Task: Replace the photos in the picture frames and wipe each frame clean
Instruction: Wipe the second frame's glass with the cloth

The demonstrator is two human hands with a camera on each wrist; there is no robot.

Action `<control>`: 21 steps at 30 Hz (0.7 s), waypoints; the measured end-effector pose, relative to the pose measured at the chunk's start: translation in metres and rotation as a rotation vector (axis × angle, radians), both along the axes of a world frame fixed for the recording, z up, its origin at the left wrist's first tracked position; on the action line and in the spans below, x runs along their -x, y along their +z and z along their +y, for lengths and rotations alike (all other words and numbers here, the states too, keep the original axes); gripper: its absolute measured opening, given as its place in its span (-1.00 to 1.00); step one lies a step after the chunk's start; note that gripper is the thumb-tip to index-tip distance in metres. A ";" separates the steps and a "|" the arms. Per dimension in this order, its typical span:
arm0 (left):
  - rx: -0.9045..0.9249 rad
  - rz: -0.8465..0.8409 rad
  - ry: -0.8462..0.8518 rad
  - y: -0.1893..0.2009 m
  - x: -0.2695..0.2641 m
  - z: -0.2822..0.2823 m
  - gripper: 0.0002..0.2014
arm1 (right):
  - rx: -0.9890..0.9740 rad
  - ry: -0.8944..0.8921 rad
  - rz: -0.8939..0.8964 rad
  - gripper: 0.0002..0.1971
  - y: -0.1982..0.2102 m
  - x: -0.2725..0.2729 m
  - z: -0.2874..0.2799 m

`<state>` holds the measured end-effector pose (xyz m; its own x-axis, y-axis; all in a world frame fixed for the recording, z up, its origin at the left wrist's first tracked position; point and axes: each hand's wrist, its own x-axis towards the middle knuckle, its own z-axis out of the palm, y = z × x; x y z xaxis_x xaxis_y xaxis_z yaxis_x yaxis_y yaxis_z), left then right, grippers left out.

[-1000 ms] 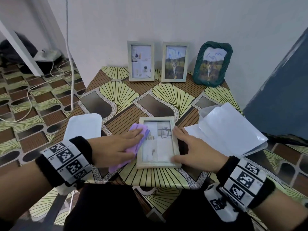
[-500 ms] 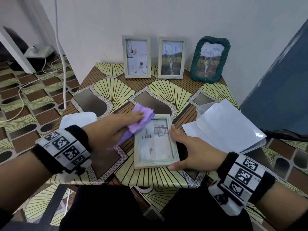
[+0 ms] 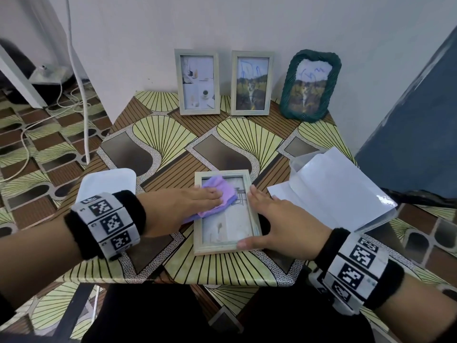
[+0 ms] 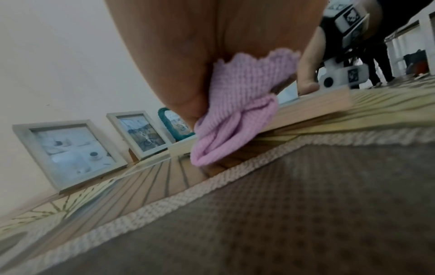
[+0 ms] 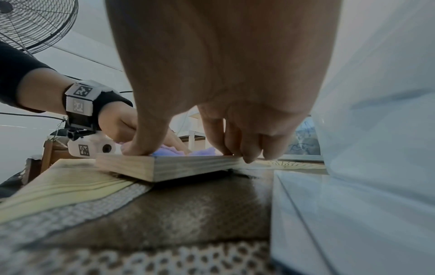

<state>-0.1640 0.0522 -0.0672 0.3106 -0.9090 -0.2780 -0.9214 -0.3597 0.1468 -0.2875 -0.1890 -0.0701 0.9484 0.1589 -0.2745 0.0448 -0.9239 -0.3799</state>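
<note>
- Frame (image 3: pixel 226 214) on the bench (image 3: pixel 222 266) is the landmark; it is laid flat, glass up, near the bench's front edge, and its long side is pointed away from the person.
- Purple cloth (image 3: pixel 218 195) is pressed on the far left part of the frame's glass, with some of it hanging over the frame's left edge.
- Left hand (image 3: pixel 178 209) is laid flat on the cloth from the frame's left side; its fingers (image 3: pixel 210 194) are kept straight, pressing and not curled.
- Right hand (image 3: pixel 282 224) is set on the frame's right edge; its thumb is pressed on the near right corner, and its straight fingers (image 3: pixel 256 194) are laid along the right rail, so the frame is held down.
- Near half of the glass is not covered by the cloth; it is likely to be wiped next, toward the person, along the long side. The left hand is the nearer one for that.
- Three more frames are stood against the wall, well behind the flat frame.
</note>
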 end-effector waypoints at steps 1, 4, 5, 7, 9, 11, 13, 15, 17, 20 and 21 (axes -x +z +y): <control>-0.003 0.002 -0.019 0.001 0.003 0.001 -0.23 | -0.001 0.004 0.000 0.20 0.000 0.000 0.000; -0.037 0.008 -0.058 0.004 0.010 0.002 -0.14 | 0.013 0.024 -0.001 0.19 0.001 0.001 0.000; -0.050 0.009 -0.056 0.005 0.011 0.000 -0.13 | 0.018 0.033 -0.005 0.19 0.002 0.001 0.000; -0.078 0.005 -0.024 0.010 0.009 -0.005 -0.12 | 0.022 0.045 -0.013 0.18 0.003 0.001 0.001; -0.091 -0.011 0.020 0.014 0.005 -0.012 -0.13 | 0.023 0.050 -0.015 0.17 0.005 0.001 0.001; -0.095 -0.040 0.034 0.016 -0.001 -0.020 -0.15 | 0.029 0.058 -0.012 0.16 0.007 -0.001 0.002; -0.112 -0.077 0.036 0.016 -0.005 -0.026 -0.20 | 0.039 0.065 -0.005 0.16 0.008 -0.002 0.003; -0.137 -0.109 0.042 0.015 -0.007 -0.030 -0.24 | 0.053 0.064 0.003 0.16 0.009 -0.001 0.003; -0.138 -0.150 0.039 0.013 -0.005 -0.029 -0.28 | 0.069 0.049 0.012 0.17 0.009 -0.001 0.004; -0.155 -0.214 0.049 0.011 0.000 -0.024 -0.32 | 0.105 0.030 0.034 0.17 0.012 0.000 0.006; -0.164 -0.237 0.050 0.010 0.000 -0.022 -0.33 | 0.112 0.030 0.040 0.17 0.013 0.000 0.006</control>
<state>-0.1645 0.0298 -0.0570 0.4279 -0.8396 -0.3345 -0.9035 -0.4071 -0.1340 -0.2876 -0.1828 -0.0569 0.9316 0.1535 -0.3294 0.0604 -0.9592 -0.2762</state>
